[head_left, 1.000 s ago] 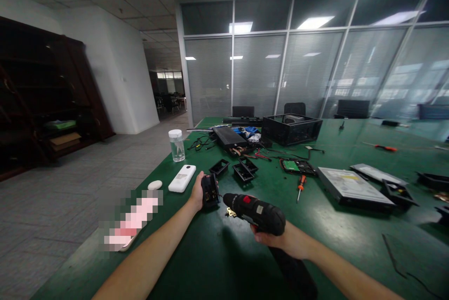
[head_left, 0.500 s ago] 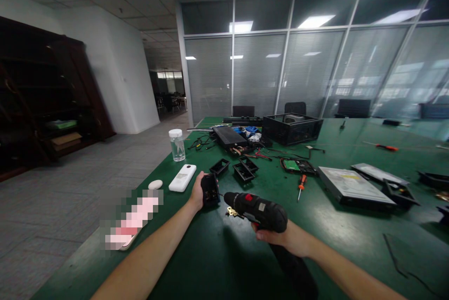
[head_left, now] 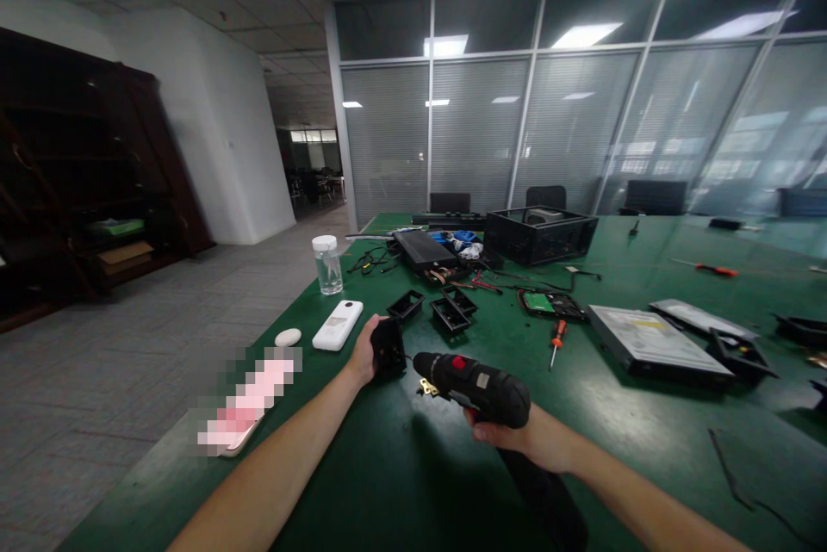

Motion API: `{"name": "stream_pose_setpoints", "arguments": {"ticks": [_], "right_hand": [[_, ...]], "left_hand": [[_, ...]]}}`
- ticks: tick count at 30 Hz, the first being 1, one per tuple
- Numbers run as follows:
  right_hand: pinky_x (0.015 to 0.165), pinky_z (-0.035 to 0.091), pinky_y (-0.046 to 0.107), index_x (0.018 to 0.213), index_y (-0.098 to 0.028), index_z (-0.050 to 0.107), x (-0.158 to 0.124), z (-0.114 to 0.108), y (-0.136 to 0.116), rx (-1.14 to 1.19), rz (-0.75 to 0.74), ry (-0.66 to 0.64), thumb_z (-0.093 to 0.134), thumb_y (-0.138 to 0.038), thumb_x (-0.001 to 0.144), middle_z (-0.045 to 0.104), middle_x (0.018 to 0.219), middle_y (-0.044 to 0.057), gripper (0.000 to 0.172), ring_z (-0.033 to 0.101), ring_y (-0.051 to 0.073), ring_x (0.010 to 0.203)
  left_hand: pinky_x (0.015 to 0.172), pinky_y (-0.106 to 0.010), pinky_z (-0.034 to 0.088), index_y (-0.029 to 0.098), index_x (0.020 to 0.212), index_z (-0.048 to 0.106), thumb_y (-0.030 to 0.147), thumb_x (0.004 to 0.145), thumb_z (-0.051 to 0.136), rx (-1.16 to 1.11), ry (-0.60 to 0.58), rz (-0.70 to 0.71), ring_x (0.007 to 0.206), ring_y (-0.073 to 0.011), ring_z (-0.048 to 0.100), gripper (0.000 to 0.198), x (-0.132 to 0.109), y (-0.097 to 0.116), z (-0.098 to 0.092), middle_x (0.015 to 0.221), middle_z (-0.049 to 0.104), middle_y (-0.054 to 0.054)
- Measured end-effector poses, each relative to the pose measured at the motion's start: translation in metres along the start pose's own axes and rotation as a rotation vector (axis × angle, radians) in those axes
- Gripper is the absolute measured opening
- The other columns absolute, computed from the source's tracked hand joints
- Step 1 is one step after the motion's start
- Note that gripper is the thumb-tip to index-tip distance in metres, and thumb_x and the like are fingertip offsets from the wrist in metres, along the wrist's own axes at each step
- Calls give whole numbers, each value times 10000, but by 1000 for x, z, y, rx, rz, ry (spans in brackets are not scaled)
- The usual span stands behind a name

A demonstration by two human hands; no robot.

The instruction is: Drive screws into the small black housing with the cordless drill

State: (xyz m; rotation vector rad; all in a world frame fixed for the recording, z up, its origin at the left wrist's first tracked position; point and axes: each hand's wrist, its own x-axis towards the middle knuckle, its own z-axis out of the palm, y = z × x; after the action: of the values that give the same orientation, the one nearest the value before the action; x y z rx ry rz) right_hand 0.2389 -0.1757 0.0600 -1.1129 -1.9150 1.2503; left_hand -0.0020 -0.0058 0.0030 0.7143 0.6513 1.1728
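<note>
My left hand (head_left: pixel 365 352) grips a small black plastic frame (head_left: pixel 388 347) by its left side, tilted up off the table with its hollow side toward me. In my right hand (head_left: pixel 510 431) is a black cordless drill (head_left: pixel 481 384), its chuck pointing left at the frame. The bit's tip is at the frame's right edge; whether it touches a screw is too small to tell. Brass-coloured metal pieces (head_left: pixel 426 387) lie on the table below the chuck. Just beyond my left hand are more black plastic frames (head_left: pixel 450 317).
The green table (head_left: pixel 362 483) carries a white power bank (head_left: pixel 337 325), a lidded clear jar (head_left: pixel 329 269) and a blurred-out phone (head_left: pixel 242 427) on the left. Rightward lie an orange screwdriver (head_left: pixel 557 344), a circuit board (head_left: pixel 546 303) and an optical drive (head_left: pixel 656 345). A black metal case (head_left: pixel 541 238) stands behind.
My left hand has turned the black frame slightly, so its inside looks darker. The drill stays almost in place, and the view has shifted a little.
</note>
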Motion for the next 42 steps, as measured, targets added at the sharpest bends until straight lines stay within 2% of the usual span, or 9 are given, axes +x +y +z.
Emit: {"name": "stream_pose_setpoints", "arguments": {"ticks": [6,12,20,27,36,42], "right_hand": [[678,436,296,843,-172,570,0,0,2,-3,11,17,632,-378,763,539,761,-3,229,501,162,709],[704,446,316,847,-172,586,0,2,-1,49,16,24,648,-388,743,552,775,0,248,515,171,730],[706,460,313,905,-174,605,-1,0,1,139,42,12,646,-289,726,582,843,7,217,538,174,772],[806,456,348,970,-169,618,-4,-3,3,170,40,10,640,-295,732,621,937,41,270,573,208,869],[795,472,365,967,-157,629,-5,-2,0,179,67,36,648,-279,710,636,926,59,285,585,221,854],[793,482,376,1000,-165,613,-4,-1,-1,210,29,48,668,-300,691,641,913,55,342,591,222,846]], "left_hand": [[534,-308,478,136,901,603,515,759,524,-42,6,-106,563,-189,601,412,1,0,-1,667,620,-59],[531,-318,481,138,850,604,525,754,524,-26,24,-97,534,-183,587,406,1,-1,0,644,613,-50],[532,-317,482,134,812,607,524,763,512,-47,33,-116,532,-185,591,404,2,-2,-1,643,613,-59],[540,-318,488,154,771,601,522,772,495,-88,72,-120,557,-199,606,384,3,0,0,603,601,-49],[513,-301,468,153,871,608,513,750,529,-56,35,-75,524,-181,588,388,5,-4,-4,634,607,-36],[517,-300,468,147,907,613,533,752,514,-45,30,-100,537,-186,599,428,5,-3,-4,648,610,-39]]}}
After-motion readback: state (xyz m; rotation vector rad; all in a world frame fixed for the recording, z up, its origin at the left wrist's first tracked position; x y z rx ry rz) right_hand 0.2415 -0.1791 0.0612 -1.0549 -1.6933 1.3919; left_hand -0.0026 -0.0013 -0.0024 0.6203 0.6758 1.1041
